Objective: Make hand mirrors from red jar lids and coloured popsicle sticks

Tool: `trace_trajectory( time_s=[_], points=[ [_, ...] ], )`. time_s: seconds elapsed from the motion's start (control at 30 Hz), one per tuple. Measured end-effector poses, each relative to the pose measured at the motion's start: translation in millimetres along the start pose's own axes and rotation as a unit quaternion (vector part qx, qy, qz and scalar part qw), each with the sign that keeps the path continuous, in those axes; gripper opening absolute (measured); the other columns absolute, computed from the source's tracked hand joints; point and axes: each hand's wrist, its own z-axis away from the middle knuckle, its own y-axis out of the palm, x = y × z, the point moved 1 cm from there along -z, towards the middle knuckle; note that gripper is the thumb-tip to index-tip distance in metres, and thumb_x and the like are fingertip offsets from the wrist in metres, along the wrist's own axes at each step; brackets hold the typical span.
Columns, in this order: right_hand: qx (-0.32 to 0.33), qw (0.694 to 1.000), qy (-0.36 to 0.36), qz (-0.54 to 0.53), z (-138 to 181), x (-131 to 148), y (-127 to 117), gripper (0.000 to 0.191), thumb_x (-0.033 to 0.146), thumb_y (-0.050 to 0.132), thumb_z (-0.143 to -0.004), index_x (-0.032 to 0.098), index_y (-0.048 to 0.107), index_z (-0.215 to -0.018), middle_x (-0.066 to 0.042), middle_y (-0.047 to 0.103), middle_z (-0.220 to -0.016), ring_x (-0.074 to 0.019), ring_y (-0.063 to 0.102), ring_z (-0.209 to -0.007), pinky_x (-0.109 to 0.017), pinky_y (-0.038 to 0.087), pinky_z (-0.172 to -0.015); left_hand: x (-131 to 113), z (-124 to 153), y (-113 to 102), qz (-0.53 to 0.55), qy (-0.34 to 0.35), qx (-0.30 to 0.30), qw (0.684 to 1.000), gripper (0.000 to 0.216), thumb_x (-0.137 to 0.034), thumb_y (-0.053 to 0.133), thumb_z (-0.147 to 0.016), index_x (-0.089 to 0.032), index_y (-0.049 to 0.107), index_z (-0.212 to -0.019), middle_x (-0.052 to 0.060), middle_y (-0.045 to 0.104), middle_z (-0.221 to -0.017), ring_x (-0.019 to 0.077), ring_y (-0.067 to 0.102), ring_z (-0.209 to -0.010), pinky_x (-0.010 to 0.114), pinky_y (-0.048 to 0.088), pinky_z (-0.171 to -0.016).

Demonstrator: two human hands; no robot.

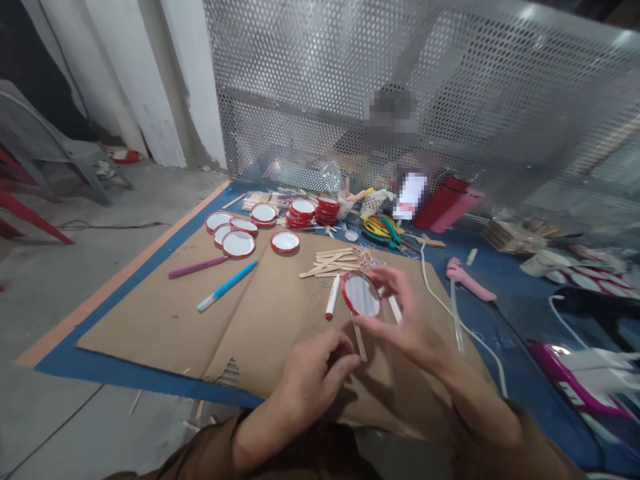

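Note:
My right hand (417, 327) grips a round red-rimmed jar lid (362, 295) by its edge, thumb below and fingers at the far side. The lid is tilted up above the cardboard, its pale inner face towards me. Below the lid a thin wooden stick (360, 340) slants down; whether it is joined to the lid I cannot tell. My left hand (317, 370) is curled beside the stick's lower end, and anything inside its fingers is hidden. A white marker with a red end (333, 297) lies left of the held lid. Behind it rests a pile of popsicle sticks (327, 264).
More lids lie on the cardboard sheet (165, 313), some in a stack (301, 212). A blue pen (227, 285) and a purple pen (197, 267) lie left. Pliers (383, 230) sit behind; a pink glue gun (470, 280) and cables lie right. A perforated metal panel (310, 87) stands behind.

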Motion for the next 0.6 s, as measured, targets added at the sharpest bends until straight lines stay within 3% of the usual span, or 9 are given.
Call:
trace_trajectory(
  time_s=[0.07, 0.23, 0.43, 0.6],
  points=[
    [0.039, 0.998, 0.050, -0.005, 28.8, -7.9, -10.9, 0.068, 0.042, 0.071, -0.075, 0.023, 0.042, -0.134, -0.012, 0.061, -0.127, -0.0267, 0.063, -0.110, -0.041, 0.053, -0.090, -0.2, -0.8, 0.2, -0.001, -0.010, 0.011, 1.000, 0.012, -0.027, 0.059, -0.088, -0.018, 0.062, -0.096, 0.001, 0.067, -0.083, 0.0136, 0.060, -0.072, 0.023, 0.044, -0.067],
    [0.091, 0.989, 0.113, -0.008, 82.5, -19.9, -8.6, 0.071, 0.040, 0.072, -0.074, 0.021, 0.044, -0.135, -0.014, 0.061, -0.130, -0.0292, 0.063, -0.116, -0.045, 0.052, -0.097, -4.5, -3.3, 1.7, -0.049, -0.016, 0.080, 0.995, 0.044, -0.032, 0.070, -0.082, -0.020, 0.053, -0.120, 0.005, 0.067, -0.109, 0.0210, 0.063, -0.095, 0.032, 0.049, -0.081],
    [0.100, 0.988, 0.112, -0.032, 87.3, -26.4, 1.7, 0.079, 0.037, 0.072, -0.074, 0.021, 0.037, -0.142, -0.016, 0.058, -0.135, -0.0308, 0.059, -0.122, -0.051, 0.049, -0.103, -5.6, -6.9, 7.1, -0.113, -0.007, 0.107, 0.988, 0.049, -0.037, 0.074, -0.079, -0.021, 0.053, -0.121, 0.007, 0.061, -0.116, 0.0255, 0.061, -0.105, 0.039, 0.051, -0.088],
    [0.116, 0.989, 0.087, -0.033, 87.4, -31.6, 8.2, 0.081, 0.034, 0.071, -0.076, 0.023, 0.031, -0.146, -0.016, 0.056, -0.136, -0.0311, 0.058, -0.123, -0.052, 0.047, -0.104, -4.1, -7.9, 7.6, -0.111, -0.017, 0.090, 0.990, 0.048, -0.034, 0.071, -0.082, -0.022, 0.053, -0.124, 0.007, 0.060, -0.119, 0.0248, 0.061, -0.107, 0.041, 0.050, -0.093]
  ],
)
